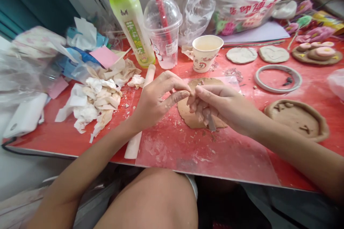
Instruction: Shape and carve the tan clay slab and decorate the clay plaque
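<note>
Over a flat brown slab of clay [188, 114], my two hands meet fingertip to fingertip. The thumb and fingers of my left hand [158, 96] are pinched together, with clay smears on the thumb. Whatever small bit lies between the fingertips is too small to name. My right hand [217, 100] is closed, its thumb pressed to the index finger. From under its curled fingers sticks out a flat grey tool like a blade [211, 123]; its other end is hidden. The slab lies on a clear plastic sheet [166, 150], partly covered by my hands.
A pale rolling pin [133, 146] lies left of the sheet. Behind stand a paper cup [205, 55], a lidded plastic cup [166, 46] and a bottle [133, 25]. Crumpled tissues [94, 100] lie left. A clay dish [298, 121] and a tape roll [278, 78] are right.
</note>
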`<state>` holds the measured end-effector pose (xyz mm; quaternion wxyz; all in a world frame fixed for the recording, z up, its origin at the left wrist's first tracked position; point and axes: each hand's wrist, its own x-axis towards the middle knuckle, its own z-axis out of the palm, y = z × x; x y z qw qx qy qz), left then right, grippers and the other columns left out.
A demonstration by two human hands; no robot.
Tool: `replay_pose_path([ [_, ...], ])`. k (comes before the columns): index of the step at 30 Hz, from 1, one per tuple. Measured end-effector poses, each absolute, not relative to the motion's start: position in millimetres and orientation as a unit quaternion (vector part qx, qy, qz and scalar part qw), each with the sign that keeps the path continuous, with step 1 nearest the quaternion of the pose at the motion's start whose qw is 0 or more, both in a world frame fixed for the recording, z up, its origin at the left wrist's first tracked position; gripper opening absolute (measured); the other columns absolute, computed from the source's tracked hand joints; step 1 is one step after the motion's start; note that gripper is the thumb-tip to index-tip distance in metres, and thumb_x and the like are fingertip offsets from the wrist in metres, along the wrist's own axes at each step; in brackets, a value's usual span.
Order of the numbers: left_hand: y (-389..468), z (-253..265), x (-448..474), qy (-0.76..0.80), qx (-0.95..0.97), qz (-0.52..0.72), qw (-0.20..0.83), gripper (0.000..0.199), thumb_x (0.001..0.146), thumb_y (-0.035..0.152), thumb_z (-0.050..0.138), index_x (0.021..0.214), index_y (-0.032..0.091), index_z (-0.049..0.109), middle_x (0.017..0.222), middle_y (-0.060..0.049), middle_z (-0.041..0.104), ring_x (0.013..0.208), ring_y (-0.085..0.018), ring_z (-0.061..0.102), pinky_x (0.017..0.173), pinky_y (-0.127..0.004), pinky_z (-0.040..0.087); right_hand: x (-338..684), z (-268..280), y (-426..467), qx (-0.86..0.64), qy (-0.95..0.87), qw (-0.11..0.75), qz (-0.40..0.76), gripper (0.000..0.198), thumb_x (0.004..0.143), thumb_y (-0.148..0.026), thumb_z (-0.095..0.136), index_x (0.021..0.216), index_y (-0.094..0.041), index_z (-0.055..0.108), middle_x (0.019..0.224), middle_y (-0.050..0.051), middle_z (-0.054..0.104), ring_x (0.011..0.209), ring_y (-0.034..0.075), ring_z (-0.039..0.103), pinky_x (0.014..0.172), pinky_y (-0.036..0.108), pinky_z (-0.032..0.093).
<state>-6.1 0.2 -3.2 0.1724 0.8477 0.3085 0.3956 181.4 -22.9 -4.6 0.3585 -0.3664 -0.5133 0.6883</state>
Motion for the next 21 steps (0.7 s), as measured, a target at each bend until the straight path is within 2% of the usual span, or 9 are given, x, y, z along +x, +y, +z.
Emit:
replay_pose_path([
  [5, -0.5, -3.0, -5.7, 0.316, 0.848, 0.394, 0.162, 0.012, 0.085, 0.034, 0.057, 0.083, 0.026, 0.064, 0.088, 0.0, 0.064, 0.081, -0.014, 0.058, 0.089, -0.036, 0.042, 181.4, -3.0, -24.5, -0.379, -0.544, 0.366, 0.653, 0.029, 0.081, -0.043, 0.058, 0.072, -0.016, 0.062, 0.061, 0.0, 0.061, 0.047, 0.007, 0.057, 0.04, 0.017, 0.043],
  [10, -0.4, -4.4, -5.3, 0.312, 0.849, 0.401, 0.144, 0.01, 0.084, 0.032, 0.06, 0.083, 0.024, 0.066, 0.085, 0.0, 0.065, 0.082, -0.014, 0.059, 0.087, -0.034, 0.042, 181.3, -2.4, -25.3, -0.374, -0.514, 0.367, 0.679, 0.029, 0.08, -0.041, 0.061, 0.068, -0.015, 0.064, 0.062, 0.001, 0.063, 0.048, 0.007, 0.058, 0.041, 0.017, 0.044],
  [15, -1.6, -2.9, -4.7, 0.325, 0.845, 0.403, 0.134, 0.013, 0.088, 0.03, 0.054, 0.086, 0.024, 0.065, 0.089, 0.0, 0.065, 0.085, -0.013, 0.059, 0.09, -0.031, 0.043, 180.9, -4.2, -24.8, -0.384, -0.514, 0.389, 0.661, 0.025, 0.08, -0.04, 0.062, 0.074, -0.015, 0.066, 0.066, 0.001, 0.065, 0.051, 0.006, 0.058, 0.043, 0.016, 0.045],
  [21, -1.6, -3.2, -5.5, 0.304, 0.86, 0.406, 0.062, 0.01, 0.086, 0.028, 0.058, 0.089, 0.022, 0.065, 0.088, 0.0, 0.064, 0.084, -0.012, 0.06, 0.08, -0.027, 0.047, 181.3, -4.0, -24.3, -0.386, -0.527, 0.41, 0.637, 0.026, 0.082, -0.039, 0.059, 0.071, -0.015, 0.064, 0.064, 0.001, 0.064, 0.048, 0.006, 0.057, 0.039, 0.015, 0.043],
])
